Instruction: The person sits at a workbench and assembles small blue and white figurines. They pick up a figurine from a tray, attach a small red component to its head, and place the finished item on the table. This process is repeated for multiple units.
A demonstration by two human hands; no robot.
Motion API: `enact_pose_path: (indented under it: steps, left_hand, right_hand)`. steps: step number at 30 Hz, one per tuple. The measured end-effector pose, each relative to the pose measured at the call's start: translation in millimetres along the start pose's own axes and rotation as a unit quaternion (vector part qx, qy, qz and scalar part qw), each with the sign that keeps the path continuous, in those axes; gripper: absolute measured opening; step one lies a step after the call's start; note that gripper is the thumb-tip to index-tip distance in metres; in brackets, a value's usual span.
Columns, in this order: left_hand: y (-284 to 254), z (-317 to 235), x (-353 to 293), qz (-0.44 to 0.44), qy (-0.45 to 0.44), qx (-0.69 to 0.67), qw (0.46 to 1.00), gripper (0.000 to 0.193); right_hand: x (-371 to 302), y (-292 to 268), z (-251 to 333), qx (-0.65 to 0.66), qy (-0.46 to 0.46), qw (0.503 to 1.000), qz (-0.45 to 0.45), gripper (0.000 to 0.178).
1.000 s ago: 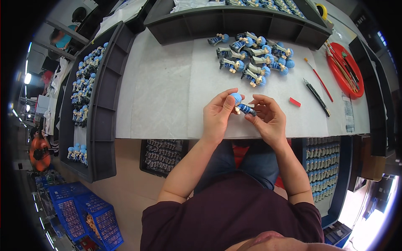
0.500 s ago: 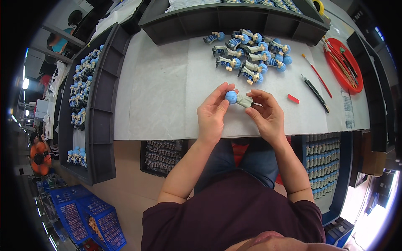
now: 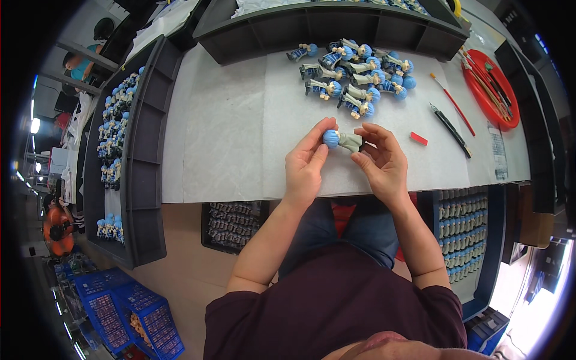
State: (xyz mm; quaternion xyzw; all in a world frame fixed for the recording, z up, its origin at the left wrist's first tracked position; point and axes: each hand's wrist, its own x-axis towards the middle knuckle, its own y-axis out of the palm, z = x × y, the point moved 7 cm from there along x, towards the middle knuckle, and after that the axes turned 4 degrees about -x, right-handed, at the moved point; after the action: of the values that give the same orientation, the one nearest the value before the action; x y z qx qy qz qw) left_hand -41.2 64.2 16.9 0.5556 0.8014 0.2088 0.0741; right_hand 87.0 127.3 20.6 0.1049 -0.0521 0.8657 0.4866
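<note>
Between my hands lies a small figurine (image 3: 350, 141) with blue hair and a pale grey-green coat, held sideways over the table near its front edge. My left hand (image 3: 308, 157) has its fingers closed on the blue head. At the other end, my right hand (image 3: 384, 161) grips the figurine by its dark feet, with thumb and fingers around them. Beyond my hands, a loose pile of similar figurines (image 3: 360, 78) lies on the white sheet; some show blue-and-white fronts, others pale backs.
A dark grey crate (image 3: 336, 30) stands behind the pile. Another grey crate (image 3: 144, 150) with rows of figurines is at the left. On the right lie a red block (image 3: 419, 138), a black pen-like tool (image 3: 451, 131), a red brush (image 3: 453, 105) and a red dish (image 3: 474, 84) with brushes.
The figurine has turned slightly in my fingers, its legs now pointing more directly to the right. Both hands keep their hold and have barely moved.
</note>
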Motion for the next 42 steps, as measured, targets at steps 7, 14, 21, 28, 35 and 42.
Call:
enact_pose_path:
  steps: [7,14,21,28,35,42]
  left_hand:
    - [1,-2,-1,0.004,0.007,0.003,1.000,0.044]
    - [1,-2,-1,0.019,0.033,0.028,0.999,0.042]
    - [-2,0,-4,-0.022,0.017,0.026,0.999,0.030]
    - [-4,1,-3,-0.057,0.012,0.041,0.997,0.032]
    - [-3,1,-3,-0.059,0.002,0.045,0.997,0.032]
    - [-4,4,-3,-0.060,-0.001,0.041,0.997,0.034]
  right_hand:
    - [0,0,2,-0.001,0.000,1.000,-0.001,0.050]
    - [-1,-1,0,-0.004,-0.005,1.000,-0.004,0.049]
    - [-1,0,-1,0.042,0.070,0.997,-0.008,0.030]
    - [-3,0,-1,0.027,0.103,0.994,-0.002,0.033]
    - [-1,-3,10,-0.041,0.020,0.999,-0.015,0.030]
    - [-1,-5,10,0.011,-0.005,1.000,-0.019,0.023]
